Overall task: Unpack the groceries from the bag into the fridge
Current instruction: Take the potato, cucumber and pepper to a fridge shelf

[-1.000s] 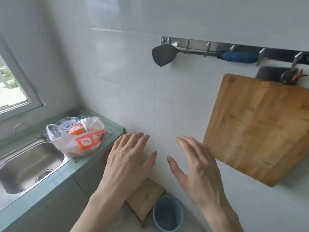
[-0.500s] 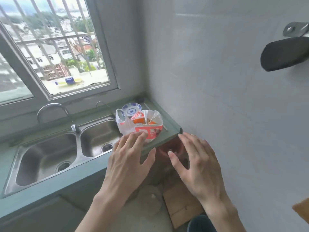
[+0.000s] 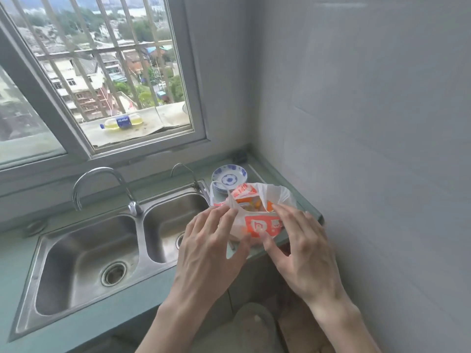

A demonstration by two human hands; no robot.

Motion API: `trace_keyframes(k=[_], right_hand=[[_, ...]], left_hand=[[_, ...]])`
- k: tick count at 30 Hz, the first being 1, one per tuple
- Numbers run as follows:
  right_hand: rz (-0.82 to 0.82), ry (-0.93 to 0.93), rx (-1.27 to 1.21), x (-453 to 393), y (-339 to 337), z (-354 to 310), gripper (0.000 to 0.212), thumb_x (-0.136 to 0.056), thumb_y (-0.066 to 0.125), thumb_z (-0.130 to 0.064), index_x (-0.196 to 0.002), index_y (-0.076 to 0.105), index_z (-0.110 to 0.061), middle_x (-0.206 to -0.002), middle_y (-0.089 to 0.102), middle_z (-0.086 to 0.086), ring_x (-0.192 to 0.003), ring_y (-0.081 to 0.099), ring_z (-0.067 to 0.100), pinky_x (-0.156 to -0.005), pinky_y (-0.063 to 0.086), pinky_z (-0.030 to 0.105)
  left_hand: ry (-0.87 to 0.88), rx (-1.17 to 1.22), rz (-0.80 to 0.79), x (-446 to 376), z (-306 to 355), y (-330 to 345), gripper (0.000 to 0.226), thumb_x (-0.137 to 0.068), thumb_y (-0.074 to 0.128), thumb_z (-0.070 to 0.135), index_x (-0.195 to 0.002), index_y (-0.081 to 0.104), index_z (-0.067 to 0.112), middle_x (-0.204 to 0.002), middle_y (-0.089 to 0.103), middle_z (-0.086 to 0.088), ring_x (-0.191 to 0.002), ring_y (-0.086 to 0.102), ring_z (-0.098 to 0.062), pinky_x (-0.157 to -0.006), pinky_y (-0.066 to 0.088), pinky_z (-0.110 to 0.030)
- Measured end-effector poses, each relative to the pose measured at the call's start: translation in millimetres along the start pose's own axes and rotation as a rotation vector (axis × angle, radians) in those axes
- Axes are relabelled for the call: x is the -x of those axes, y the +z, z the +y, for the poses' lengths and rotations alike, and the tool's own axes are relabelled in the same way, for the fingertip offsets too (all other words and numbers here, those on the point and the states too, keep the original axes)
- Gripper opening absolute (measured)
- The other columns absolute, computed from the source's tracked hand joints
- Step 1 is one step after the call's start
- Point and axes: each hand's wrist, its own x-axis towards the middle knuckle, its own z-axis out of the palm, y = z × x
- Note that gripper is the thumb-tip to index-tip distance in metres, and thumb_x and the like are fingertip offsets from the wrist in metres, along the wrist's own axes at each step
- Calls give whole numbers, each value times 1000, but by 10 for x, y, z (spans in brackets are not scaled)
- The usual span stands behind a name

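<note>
A white plastic grocery bag (image 3: 257, 220) with an orange logo stands on the right end of the green counter (image 3: 309, 211). Its mouth is open and orange packets show inside. My left hand (image 3: 209, 248) is at the bag's left side, fingers spread, fingertips at the bag's left handle. My right hand (image 3: 300, 245) is at the bag's right side, fingers spread, fingertips near the bag's rim. Neither hand has closed on the bag. No fridge is in view.
A stack of blue-patterned plates (image 3: 229, 177) sits right behind the bag. A steel double sink (image 3: 102, 253) with a tall faucet (image 3: 102, 189) fills the counter to the left. A tiled wall (image 3: 369, 149) rises on the right, a barred window (image 3: 107, 72) behind.
The view has swung left from the wall with the cutting board to the sink corner. Both hands have come up to the bag, one on each side.
</note>
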Motion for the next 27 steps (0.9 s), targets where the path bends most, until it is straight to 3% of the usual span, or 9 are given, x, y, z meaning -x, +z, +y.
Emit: trace_keyframes(k=[7,11,16,19,24,27], right_hand=[[-77,70,39,-410,328,-80,77,-99,27,-77,-147,52,-23,-148,57,-5,-138,51,13,-117,43,40],[-119,100,71,-589,489,-3,64,-100,43,-66,-145,53,-22,-146,59,-3,-136,54,16,-116,44,39],[-176,119,46,-773,679,138,66,-100,35,-69,-147,51,-26,-148,56,-7,-138,52,13,-117,44,38],[-209,125,35,-876,771,332,58,-101,43,-62,-148,49,-27,-149,56,-8,-138,52,12,-117,44,40],[-247,123,2,-1115,861,680,55,-100,51,-56,-147,49,-27,-148,56,-9,-137,52,11,-113,37,25],[-267,112,-78,-1292,928,854,54,-101,47,-55,-146,49,-27,-147,56,-9,-134,54,9,-107,45,25]], left_hand=[[35,40,-61,-450,-502,316,50,-96,54,51,-135,63,22,-136,64,4,-129,57,-22,-107,48,-40],[52,82,-87,-608,-629,504,50,-96,55,51,-135,62,22,-136,64,3,-129,57,-22,-107,48,-43],[35,76,-118,-785,-701,769,49,-95,57,50,-136,61,24,-135,64,5,-129,56,-21,-109,45,-37],[22,67,-138,-908,-673,940,49,-94,58,51,-136,60,27,-136,63,8,-130,55,-20,-109,42,-35],[-2,49,-165,-1190,-577,1260,45,-94,55,50,-132,60,26,-133,63,7,-128,57,-21,-107,44,-36],[-26,22,-174,-1370,-525,1448,44,-96,51,47,-130,64,22,-130,65,6,-124,58,-21,-105,44,-37]])
